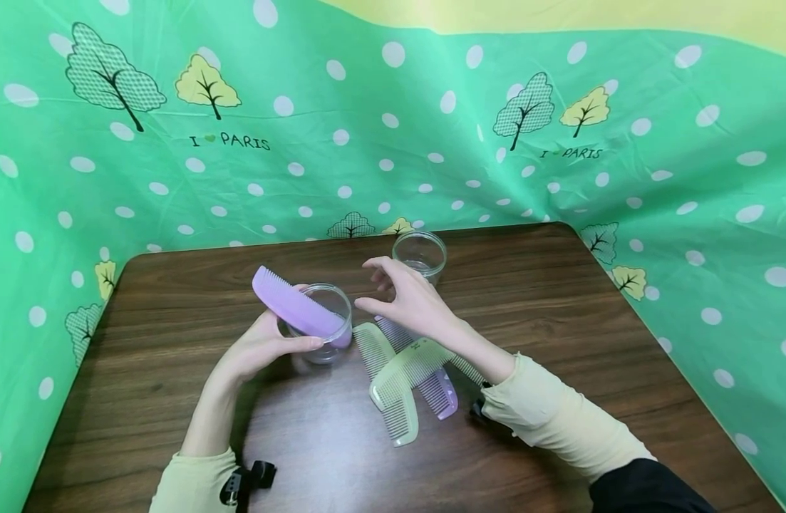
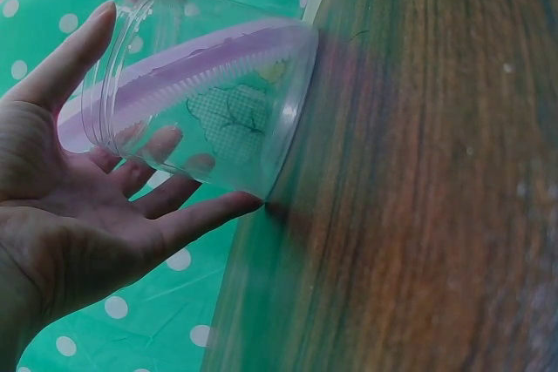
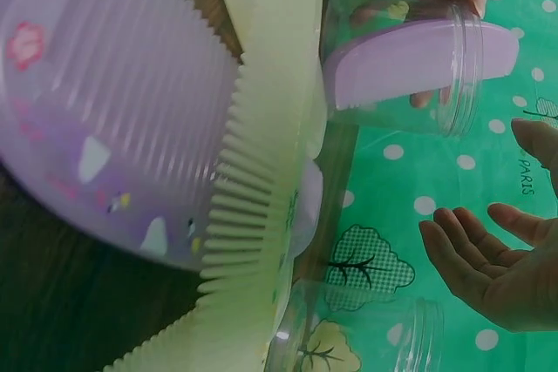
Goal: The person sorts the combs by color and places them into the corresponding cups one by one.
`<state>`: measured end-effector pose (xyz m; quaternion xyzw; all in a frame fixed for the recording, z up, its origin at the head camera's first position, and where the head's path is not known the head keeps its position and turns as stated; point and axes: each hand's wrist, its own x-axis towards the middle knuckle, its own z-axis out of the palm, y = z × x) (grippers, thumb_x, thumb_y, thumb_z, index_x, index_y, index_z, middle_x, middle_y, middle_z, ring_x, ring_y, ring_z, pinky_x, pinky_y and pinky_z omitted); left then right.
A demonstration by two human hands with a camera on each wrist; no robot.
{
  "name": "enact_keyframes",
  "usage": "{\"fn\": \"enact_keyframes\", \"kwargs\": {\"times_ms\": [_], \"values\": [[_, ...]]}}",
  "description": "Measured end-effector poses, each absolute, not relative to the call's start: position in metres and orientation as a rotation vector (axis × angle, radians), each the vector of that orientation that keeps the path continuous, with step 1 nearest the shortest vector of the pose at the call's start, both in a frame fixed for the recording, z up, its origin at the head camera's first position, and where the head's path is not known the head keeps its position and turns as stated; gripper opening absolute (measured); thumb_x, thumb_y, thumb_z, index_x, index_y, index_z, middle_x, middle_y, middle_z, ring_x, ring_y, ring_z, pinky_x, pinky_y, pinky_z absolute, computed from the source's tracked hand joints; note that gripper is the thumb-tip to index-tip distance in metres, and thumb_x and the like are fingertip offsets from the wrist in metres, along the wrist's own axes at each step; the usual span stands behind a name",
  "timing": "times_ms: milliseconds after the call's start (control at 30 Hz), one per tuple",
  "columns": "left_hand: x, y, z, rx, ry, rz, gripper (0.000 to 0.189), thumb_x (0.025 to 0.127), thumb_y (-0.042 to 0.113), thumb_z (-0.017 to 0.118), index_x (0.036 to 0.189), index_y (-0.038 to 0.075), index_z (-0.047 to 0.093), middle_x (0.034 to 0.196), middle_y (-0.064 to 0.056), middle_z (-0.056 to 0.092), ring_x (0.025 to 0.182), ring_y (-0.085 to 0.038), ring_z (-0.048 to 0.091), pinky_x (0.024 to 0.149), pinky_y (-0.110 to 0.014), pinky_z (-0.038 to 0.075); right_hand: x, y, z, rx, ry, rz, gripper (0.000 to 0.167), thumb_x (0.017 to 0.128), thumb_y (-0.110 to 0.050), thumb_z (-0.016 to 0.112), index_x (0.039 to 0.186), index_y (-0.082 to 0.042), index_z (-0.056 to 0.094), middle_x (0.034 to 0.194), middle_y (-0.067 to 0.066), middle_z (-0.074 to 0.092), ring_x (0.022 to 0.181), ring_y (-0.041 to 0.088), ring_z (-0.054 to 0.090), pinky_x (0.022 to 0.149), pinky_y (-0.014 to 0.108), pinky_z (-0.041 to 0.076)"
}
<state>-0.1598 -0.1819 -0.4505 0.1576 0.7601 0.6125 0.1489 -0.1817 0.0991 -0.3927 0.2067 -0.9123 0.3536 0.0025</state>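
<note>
So the left hand (image 1: 259, 349) has its grip around a clear jar (image 1: 322, 329) — fingers and thumb curled round the wall, jar tipped up off the bench (image 1: 559, 299) at an angle. A purple comb (image 1: 293, 308) sits in that jar, one end down inside, the other poking out past the mouth, up and away from the thumb. The right hand (image 1: 413, 303) hovers just beside the jar's mouth, fingers spread and relaxed, holding nothing. Right under that hand's wrist there's a small pile — two green combs (image 1: 393, 374) crossed over a printed lilac comb (image 1: 431, 385) lying flat. A second clear jar (image 1: 420, 255) stands upright just beyond the right fingertips, apart from them.
</note>
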Motion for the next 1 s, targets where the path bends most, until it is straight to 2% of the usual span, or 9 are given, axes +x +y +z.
{"fn": "enact_keyframes", "kwargs": {"times_ms": [133, 367, 600, 867, 1000], "values": [[-0.160, -0.182, -0.451, 0.443, 2.179, 1.764, 0.091, 0.082, 0.015, 0.086, 0.156, 0.011, 0.033, 0.157, -0.018, 0.044, 0.138, -0.023, 0.043, 0.121, -0.054, 0.025, -0.181, 0.104, -0.395, 0.633, -2.883, 1.094, 0.058, 0.088, -0.040, 0.080, 0.137, -0.020, 0.057, 0.113, -0.001, 0.068, 0.103, 0.023, 0.070, 0.086, 0.037, 0.059], [-0.160, -0.182, -0.451, 0.456, 2.178, 1.770, 0.090, 0.081, 0.014, 0.086, 0.155, 0.013, 0.034, 0.153, -0.019, 0.047, 0.133, -0.017, 0.048, 0.119, -0.052, 0.027, -0.181, 0.111, -0.405, 0.649, -2.921, 1.022, 0.059, 0.088, -0.037, 0.081, 0.139, -0.017, 0.057, 0.113, 0.004, 0.072, 0.101, 0.021, 0.070, 0.085, 0.035, 0.058], [-0.160, -0.183, -0.451, 0.449, 2.184, 1.765, 0.090, 0.081, 0.014, 0.086, 0.156, 0.013, 0.034, 0.154, -0.019, 0.046, 0.135, -0.019, 0.046, 0.119, -0.051, 0.027, -0.181, 0.116, -0.408, 0.628, -2.990, 0.938, 0.061, 0.087, -0.037, 0.082, 0.140, -0.019, 0.057, 0.117, 0.003, 0.073, 0.106, 0.019, 0.070, 0.088, 0.042, 0.059], [-0.159, -0.182, -0.451, 0.440, 2.204, 1.750, 0.092, 0.081, 0.014, 0.086, 0.156, 0.011, 0.033, 0.154, -0.019, 0.047, 0.135, -0.020, 0.046, 0.119, -0.053, 0.028, -0.179, 0.121, -0.409, 0.613, -3.103, 0.824, 0.063, 0.088, -0.037, 0.080, 0.143, -0.019, 0.054, 0.124, 0.010, 0.071, 0.113, 0.026, 0.069, 0.088, 0.049, 0.057], [-0.159, -0.182, -0.451, 0.442, 2.200, 1.755, 0.091, 0.081, 0.014, 0.086, 0.156, 0.012, 0.034, 0.155, -0.019, 0.046, 0.136, -0.021, 0.046, 0.119, -0.054, 0.027, -0.178, 0.123, -0.412, 0.613, -3.138, 0.741, 0.065, 0.087, -0.035, 0.081, 0.144, -0.020, 0.053, 0.125, 0.012, 0.069, 0.111, 0.028, 0.070, 0.085, 0.051, 0.057]]}}
